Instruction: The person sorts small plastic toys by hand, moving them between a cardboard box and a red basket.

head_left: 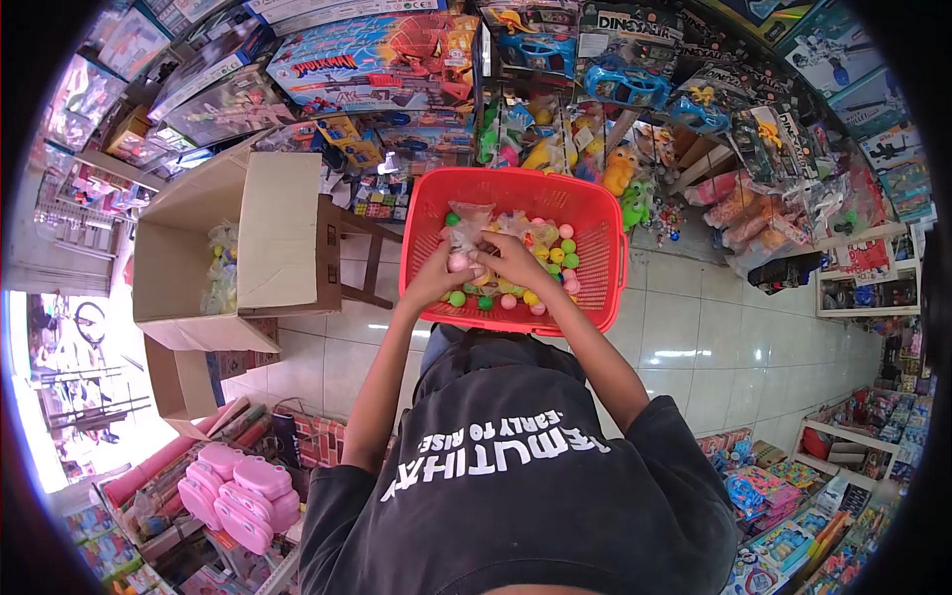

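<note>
Left hand [439,278] and right hand [513,260] pinch 1 bag [466,223] over red basket [595,223] (tiled floor [684,332]).

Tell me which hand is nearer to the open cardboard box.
Left. The left hand is in the red basket on the side toward the cardboard box; the right hand is beside it, farther from the box.

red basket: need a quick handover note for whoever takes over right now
Left hand: inside the red basket, closed on a pink ball.
Right hand: next to it, fingers curled at a clear bag; grip unclear.
Done: the cardboard box on the left holds filled bags.
Left: many loose balls in the basket.
</note>
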`<state>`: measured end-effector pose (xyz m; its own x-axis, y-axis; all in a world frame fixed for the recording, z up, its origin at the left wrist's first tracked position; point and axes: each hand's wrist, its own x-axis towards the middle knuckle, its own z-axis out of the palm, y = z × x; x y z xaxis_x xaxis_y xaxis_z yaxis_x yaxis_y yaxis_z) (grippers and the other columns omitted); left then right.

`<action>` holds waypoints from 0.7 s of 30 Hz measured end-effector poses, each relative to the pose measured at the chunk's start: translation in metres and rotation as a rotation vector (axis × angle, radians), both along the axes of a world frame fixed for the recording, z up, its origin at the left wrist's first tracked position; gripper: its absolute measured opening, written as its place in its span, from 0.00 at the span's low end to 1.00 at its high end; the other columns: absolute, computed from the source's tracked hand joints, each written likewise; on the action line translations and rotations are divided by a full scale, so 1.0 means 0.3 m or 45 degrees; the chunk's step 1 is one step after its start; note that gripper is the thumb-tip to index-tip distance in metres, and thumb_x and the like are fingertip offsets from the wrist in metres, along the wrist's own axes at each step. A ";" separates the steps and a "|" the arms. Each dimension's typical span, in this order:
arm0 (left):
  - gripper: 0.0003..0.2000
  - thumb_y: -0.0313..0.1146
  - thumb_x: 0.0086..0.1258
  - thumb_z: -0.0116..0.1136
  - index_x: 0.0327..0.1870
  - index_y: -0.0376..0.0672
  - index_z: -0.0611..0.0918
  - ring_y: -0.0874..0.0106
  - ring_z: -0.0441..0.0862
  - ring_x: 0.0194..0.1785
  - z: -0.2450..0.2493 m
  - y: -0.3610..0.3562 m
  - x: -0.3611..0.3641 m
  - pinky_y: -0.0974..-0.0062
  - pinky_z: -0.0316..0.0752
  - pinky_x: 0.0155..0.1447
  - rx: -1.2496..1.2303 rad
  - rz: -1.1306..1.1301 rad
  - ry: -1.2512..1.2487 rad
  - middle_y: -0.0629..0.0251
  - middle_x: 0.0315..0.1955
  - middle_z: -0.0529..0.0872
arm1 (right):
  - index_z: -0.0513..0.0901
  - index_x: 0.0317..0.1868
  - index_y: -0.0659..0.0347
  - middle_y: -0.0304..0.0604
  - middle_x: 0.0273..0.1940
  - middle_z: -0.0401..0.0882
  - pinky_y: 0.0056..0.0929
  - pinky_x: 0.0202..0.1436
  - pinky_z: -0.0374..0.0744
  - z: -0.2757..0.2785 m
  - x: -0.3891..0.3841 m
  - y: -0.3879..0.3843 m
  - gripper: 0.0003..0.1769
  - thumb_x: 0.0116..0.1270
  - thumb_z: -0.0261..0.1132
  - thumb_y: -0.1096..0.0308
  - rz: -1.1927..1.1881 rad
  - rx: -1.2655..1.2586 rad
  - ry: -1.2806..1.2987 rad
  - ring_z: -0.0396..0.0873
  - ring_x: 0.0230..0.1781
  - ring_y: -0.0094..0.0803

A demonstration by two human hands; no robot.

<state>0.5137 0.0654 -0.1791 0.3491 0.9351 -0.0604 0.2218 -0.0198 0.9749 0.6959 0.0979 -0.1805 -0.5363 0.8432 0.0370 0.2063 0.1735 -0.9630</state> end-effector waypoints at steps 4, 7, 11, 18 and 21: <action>0.24 0.36 0.57 0.62 0.50 0.31 0.71 0.74 0.79 0.35 0.092 -0.031 -0.007 0.75 0.74 0.39 -0.119 0.192 0.016 0.61 0.36 0.80 | 0.75 0.43 0.67 0.39 0.34 0.78 0.24 0.40 0.72 -0.024 -0.014 0.010 0.13 0.64 0.58 0.65 -0.042 -0.223 0.273 0.75 0.37 0.23; 0.17 0.35 0.57 0.61 0.43 0.31 0.76 0.76 0.78 0.31 0.007 -0.043 -0.062 0.76 0.73 0.36 -0.017 0.326 0.041 0.63 0.31 0.81 | 0.74 0.45 0.66 0.38 0.37 0.79 0.23 0.42 0.72 -0.060 -0.027 0.020 0.14 0.66 0.55 0.63 -0.111 -0.438 0.455 0.75 0.40 0.23; 0.12 0.35 0.60 0.59 0.35 0.33 0.79 0.79 0.76 0.32 0.051 -0.086 -0.082 0.77 0.70 0.36 0.047 0.569 -0.104 0.65 0.28 0.81 | 0.74 0.47 0.64 0.42 0.38 0.79 0.25 0.41 0.74 -0.113 -0.046 0.024 0.15 0.65 0.54 0.64 0.012 -0.519 0.043 0.77 0.38 0.27; 0.13 0.35 0.67 0.50 0.44 0.34 0.78 0.80 0.74 0.39 0.032 -0.116 -0.117 0.81 0.69 0.45 -0.226 0.610 -0.155 0.68 0.35 0.80 | 0.78 0.46 0.58 0.52 0.38 0.79 0.40 0.43 0.75 -0.322 -0.093 -0.018 0.20 0.51 0.64 0.65 0.469 0.128 -0.947 0.78 0.40 0.46; 0.14 0.38 0.68 0.48 0.38 0.34 0.79 0.81 0.73 0.34 0.045 -0.114 -0.103 0.80 0.68 0.38 -0.108 0.628 -0.259 0.70 0.28 0.79 | 0.78 0.47 0.57 0.50 0.39 0.78 0.39 0.46 0.76 -0.368 -0.078 -0.023 0.22 0.48 0.65 0.66 0.542 0.140 -1.094 0.77 0.42 0.45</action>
<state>0.4827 0.0314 -0.1657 -0.1179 0.9858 -0.1195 -0.0087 0.1193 0.9928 0.6724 0.0910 -0.2908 -0.6772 0.5871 -0.4435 0.7321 0.4769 -0.4865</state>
